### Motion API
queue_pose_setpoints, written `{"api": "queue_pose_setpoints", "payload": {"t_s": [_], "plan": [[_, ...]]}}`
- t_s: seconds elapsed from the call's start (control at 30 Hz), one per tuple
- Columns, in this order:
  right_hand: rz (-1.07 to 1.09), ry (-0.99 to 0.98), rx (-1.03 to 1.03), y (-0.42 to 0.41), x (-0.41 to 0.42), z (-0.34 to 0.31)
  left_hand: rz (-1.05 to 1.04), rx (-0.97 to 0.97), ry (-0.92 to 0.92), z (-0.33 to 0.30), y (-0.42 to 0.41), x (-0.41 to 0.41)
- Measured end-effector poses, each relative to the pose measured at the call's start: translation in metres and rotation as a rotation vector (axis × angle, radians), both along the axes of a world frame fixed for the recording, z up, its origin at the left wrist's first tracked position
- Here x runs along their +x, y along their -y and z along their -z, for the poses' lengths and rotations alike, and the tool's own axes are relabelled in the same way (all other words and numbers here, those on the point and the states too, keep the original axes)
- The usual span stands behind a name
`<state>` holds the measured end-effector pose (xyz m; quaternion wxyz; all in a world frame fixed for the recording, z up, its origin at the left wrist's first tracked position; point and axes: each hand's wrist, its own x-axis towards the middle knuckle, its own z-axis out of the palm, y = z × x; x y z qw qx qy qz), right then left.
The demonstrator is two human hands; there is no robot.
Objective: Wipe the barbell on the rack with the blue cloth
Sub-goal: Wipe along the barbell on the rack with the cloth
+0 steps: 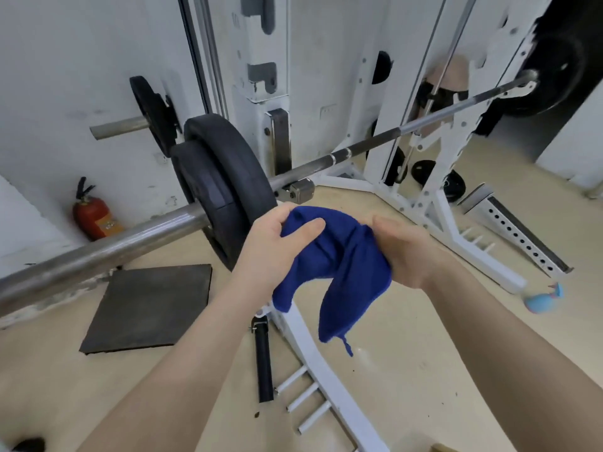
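Both hands are raised in front of the body, close together, and share one blue cloth point(339, 272). The left hand point(277, 246) curls round the cloth's upper left part, its thumb lying across the top of the fabric and the fingers tucked behind. The right hand point(401, 252) clamps the cloth's right side, the fabric bunched in its palm; its fingertips are hidden behind the cloth. Between and below the two hands the cloth sags in two loose lobes, a small loop tag hanging from the lower one. The cloth does not touch the barbell.

The one barbell point(359, 150) rests on the white rack point(434, 203), running from beyond the left hand up and away past the right hand. Its bare sleeve point(107, 249) sticks out to the left of the left hand. Two black plates point(222, 187) sit side by side on that sleeve, just beyond the left hand's knuckles; a further black plate point(551, 76) shows at the bar's far end, above the right hand. A second, shorter bar point(119, 127) with one plate point(153, 112) stands further off to the left.

On the floor, one dark square mat point(150, 305) lies left of the left forearm, and one red fire extinguisher point(94, 213) stands beyond it by the wall. One pale blue spray bottle point(543, 300) lies to the right of the right wrist.
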<state>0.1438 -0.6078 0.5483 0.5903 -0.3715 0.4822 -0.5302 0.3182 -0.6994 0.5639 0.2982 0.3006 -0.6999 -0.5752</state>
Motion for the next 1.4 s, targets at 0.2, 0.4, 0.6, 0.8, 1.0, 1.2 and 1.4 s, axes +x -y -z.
{"api": "queue_pose_setpoints", "payload": {"t_s": [0.2, 0.4, 0.6, 0.8, 1.0, 1.2, 1.4], "plan": [[-0.069, -0.193, 0.164, -0.009, -0.043, -0.002, 0.020, -0.030, 0.025, -0.002, -0.015, -0.050], [0.125, -0.520, 0.150, 0.021, -0.046, -0.006, -0.010, -0.358, 0.225, -0.012, 0.010, -0.052], [0.598, -0.782, 0.023, 0.069, -0.011, 0.000, -0.323, -1.077, 0.701, -0.024, 0.068, -0.026], [0.553, -1.203, -0.288, 0.154, 0.012, 0.000, -0.303, -0.985, 0.915, -0.023, 0.089, -0.012], [0.006, -1.756, -0.070, 0.215, 0.009, 0.039, -0.332, -0.993, 0.851, -0.015, 0.095, -0.008], [-0.050, -1.982, -0.114, 0.250, -0.008, 0.033, -0.367, -0.990, 0.839, -0.010, 0.096, -0.010], [-0.245, -1.962, -0.332, 0.244, -0.022, 0.047, -0.513, -1.014, 0.881, -0.012, 0.092, -0.025]]}}
